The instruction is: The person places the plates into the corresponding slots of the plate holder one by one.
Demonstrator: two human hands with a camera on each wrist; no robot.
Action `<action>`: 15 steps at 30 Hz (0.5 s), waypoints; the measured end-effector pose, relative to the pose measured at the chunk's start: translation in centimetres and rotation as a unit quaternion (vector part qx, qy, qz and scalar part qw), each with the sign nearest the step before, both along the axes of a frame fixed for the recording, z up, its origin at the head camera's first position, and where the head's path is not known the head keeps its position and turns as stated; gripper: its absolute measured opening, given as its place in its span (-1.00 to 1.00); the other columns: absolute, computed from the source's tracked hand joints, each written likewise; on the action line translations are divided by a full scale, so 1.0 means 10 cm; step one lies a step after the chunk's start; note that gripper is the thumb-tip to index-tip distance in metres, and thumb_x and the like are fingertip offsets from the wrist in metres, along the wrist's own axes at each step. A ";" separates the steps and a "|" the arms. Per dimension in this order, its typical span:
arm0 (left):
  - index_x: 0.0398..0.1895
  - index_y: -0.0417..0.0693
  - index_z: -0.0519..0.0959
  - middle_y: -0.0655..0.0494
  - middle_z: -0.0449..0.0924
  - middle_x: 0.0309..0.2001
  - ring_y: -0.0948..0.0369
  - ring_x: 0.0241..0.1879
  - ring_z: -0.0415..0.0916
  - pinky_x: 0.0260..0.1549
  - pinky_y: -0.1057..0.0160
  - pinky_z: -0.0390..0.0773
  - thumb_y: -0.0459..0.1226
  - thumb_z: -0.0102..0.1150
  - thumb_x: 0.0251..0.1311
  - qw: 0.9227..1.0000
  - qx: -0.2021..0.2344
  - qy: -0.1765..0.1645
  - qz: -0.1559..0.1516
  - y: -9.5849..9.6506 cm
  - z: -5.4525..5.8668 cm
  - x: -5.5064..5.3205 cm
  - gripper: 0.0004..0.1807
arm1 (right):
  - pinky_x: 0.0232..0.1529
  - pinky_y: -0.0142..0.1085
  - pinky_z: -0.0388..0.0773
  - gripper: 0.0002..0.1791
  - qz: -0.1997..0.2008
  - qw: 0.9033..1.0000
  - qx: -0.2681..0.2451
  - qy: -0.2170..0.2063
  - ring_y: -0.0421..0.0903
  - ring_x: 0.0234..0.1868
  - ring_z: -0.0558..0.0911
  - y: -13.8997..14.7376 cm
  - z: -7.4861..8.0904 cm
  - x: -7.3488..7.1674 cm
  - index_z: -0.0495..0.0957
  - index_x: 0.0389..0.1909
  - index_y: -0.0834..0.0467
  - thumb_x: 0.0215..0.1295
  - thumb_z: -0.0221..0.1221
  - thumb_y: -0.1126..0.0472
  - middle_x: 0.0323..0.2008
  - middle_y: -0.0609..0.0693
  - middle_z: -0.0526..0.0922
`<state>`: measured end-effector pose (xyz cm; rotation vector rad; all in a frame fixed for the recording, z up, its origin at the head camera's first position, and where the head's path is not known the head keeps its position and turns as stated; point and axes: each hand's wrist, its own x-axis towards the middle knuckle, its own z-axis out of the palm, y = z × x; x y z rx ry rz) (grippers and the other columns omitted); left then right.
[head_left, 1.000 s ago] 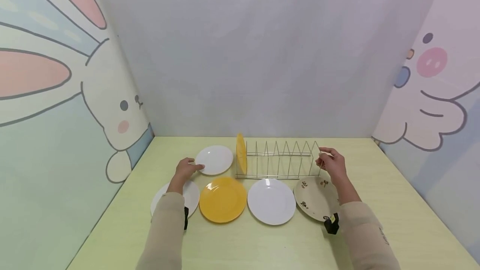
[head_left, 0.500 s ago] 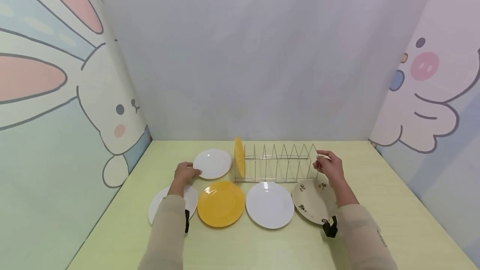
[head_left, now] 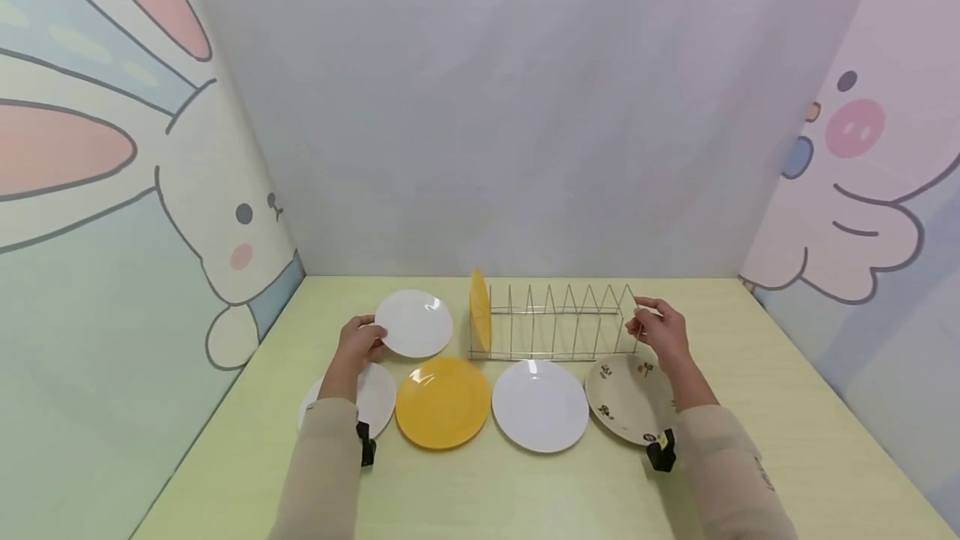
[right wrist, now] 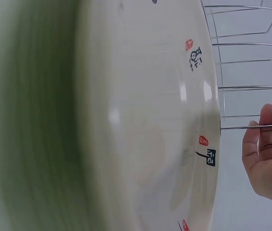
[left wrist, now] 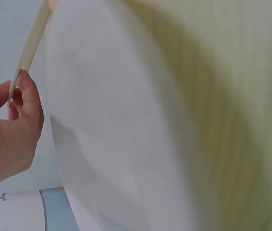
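My left hand [head_left: 360, 344] pinches the near-left rim of a small white plate [head_left: 414, 323], thumb on top. In the left wrist view this plate [left wrist: 29, 45] appears edge-on between thumb and fingers. My right hand [head_left: 662, 332] grips the right end of a wire dish rack [head_left: 555, 355]; in the right wrist view its fingers [right wrist: 269, 139] curl round the end wire. A yellow plate [head_left: 481, 311] stands upright in the rack's leftmost slot, to the right of the held plate.
In front of the rack lie a white plate [head_left: 378, 398] partly under my left forearm, a yellow plate [head_left: 442, 403], another white plate [head_left: 540, 405] and a cream patterned plate [head_left: 630, 398]. Painted walls [head_left: 225, 273] border the table [head_left: 465, 494] at both sides and the back.
My left hand has closed its hold on the small white plate's rim and shifted it slightly left, its surface now tilted. The right hand stays at the rack's end.
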<state>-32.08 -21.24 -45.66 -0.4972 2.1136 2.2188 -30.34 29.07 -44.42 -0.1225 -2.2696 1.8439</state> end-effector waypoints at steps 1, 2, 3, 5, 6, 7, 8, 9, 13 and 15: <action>0.24 -0.36 0.16 -0.20 0.40 -0.19 0.17 -0.47 0.47 -0.44 0.31 0.57 -0.55 -0.02 0.15 1.000 0.012 0.003 0.002 0.00 0.01 0.01 -0.45 | -0.21 -0.17 0.58 -0.61 -0.001 1.000 -0.001 0.000 -0.15 -0.41 0.61 0.00 0.00 0.00 0.33 0.19 0.28 0.40 -0.07 0.23 -0.48 -0.01 0.61; 0.23 -0.36 0.17 -0.19 0.41 -0.20 0.18 -0.47 0.47 -0.43 0.31 0.57 -0.55 -0.02 0.15 1.000 0.019 0.005 0.006 0.00 0.02 0.03 -0.46 | -0.21 -0.18 0.58 -0.61 -0.002 1.000 -0.001 0.000 -0.15 -0.41 0.61 0.00 0.00 0.00 0.33 0.19 0.28 0.40 -0.07 0.23 -0.48 -0.01 0.61; 0.22 -0.36 0.17 -0.19 0.41 -0.21 0.18 -0.48 0.48 -0.44 0.31 0.57 -0.55 -0.02 0.15 1.000 0.021 0.007 0.010 0.00 0.03 0.04 -0.47 | -0.22 -0.20 0.58 -0.61 -0.002 1.000 -0.001 0.000 -0.15 -0.41 0.61 -0.01 0.00 0.00 0.33 0.19 0.28 0.40 -0.07 0.23 -0.48 -0.01 0.61; 0.19 -0.35 0.18 -0.15 0.42 -0.27 0.20 -0.51 0.47 -0.47 0.31 0.57 -0.54 -0.02 0.15 0.999 0.028 0.010 0.021 -0.01 0.05 0.07 -0.49 | -0.24 -0.22 0.58 -0.61 -0.002 1.000 -0.003 0.002 -0.14 -0.42 0.61 -0.01 0.00 0.00 0.33 0.18 0.28 0.40 -0.07 0.23 -0.47 0.01 0.61; 0.18 -0.34 0.18 -0.13 0.43 -0.30 0.22 -0.52 0.47 -0.49 0.32 0.56 -0.54 -0.02 0.14 0.999 0.031 0.012 0.028 -0.01 0.07 0.08 -0.50 | -0.24 -0.23 0.58 -0.62 -0.002 1.000 -0.004 0.003 -0.14 -0.42 0.61 -0.01 0.00 0.00 0.33 0.18 0.28 0.40 -0.07 0.23 -0.47 0.01 0.61; 0.16 -0.33 0.19 -0.11 0.43 -0.33 0.22 -0.54 0.47 -0.50 0.32 0.56 -0.54 -0.02 0.13 0.999 0.036 0.014 0.035 -0.01 0.08 0.10 -0.51 | -0.25 -0.24 0.58 -0.62 0.000 1.000 -0.005 0.005 -0.14 -0.42 0.61 -0.01 0.00 0.00 0.33 0.18 0.29 0.41 -0.07 0.23 -0.47 0.02 0.61; 0.14 -0.32 0.20 -0.09 0.43 -0.35 0.23 -0.55 0.47 -0.51 0.32 0.55 -0.54 -0.02 0.12 0.998 0.037 0.015 0.043 -0.01 0.09 0.11 -0.53 | -0.24 -0.23 0.58 -0.62 0.002 1.000 -0.006 0.006 -0.14 -0.42 0.61 -0.01 0.00 0.00 0.33 0.18 0.29 0.41 -0.08 0.23 -0.47 0.02 0.61; 0.13 -0.32 0.19 -0.09 0.42 -0.36 0.23 -0.56 0.46 -0.52 0.32 0.55 -0.55 -0.02 0.12 0.998 0.040 0.018 0.047 -0.02 0.10 0.13 -0.53 | -0.25 -0.24 0.58 -0.61 0.003 1.000 -0.007 0.006 -0.14 -0.42 0.61 -0.01 0.00 0.00 0.32 0.18 0.29 0.41 -0.08 0.23 -0.47 0.01 0.61; 0.09 -0.29 0.20 -0.09 0.39 -0.36 0.22 -0.57 0.43 -0.54 0.32 0.54 -0.54 -0.01 0.10 0.997 0.036 0.021 0.057 -0.03 0.11 0.16 -0.55 | -0.27 -0.29 0.58 -0.61 0.005 1.000 -0.008 0.004 -0.17 -0.43 0.61 0.00 0.00 -0.01 0.32 0.18 0.30 0.41 -0.08 0.23 -0.49 -0.02 0.61; 0.11 -0.29 0.19 -0.11 0.36 -0.33 0.22 -0.57 0.41 -0.54 0.33 0.54 -0.53 -0.02 0.11 0.998 0.029 0.021 0.056 -0.04 0.11 0.18 -0.54 | -0.27 -0.29 0.58 -0.61 0.004 1.000 -0.008 0.001 -0.18 -0.43 0.61 0.00 0.00 -0.01 0.32 0.19 0.30 0.41 -0.08 0.23 -0.49 -0.03 0.61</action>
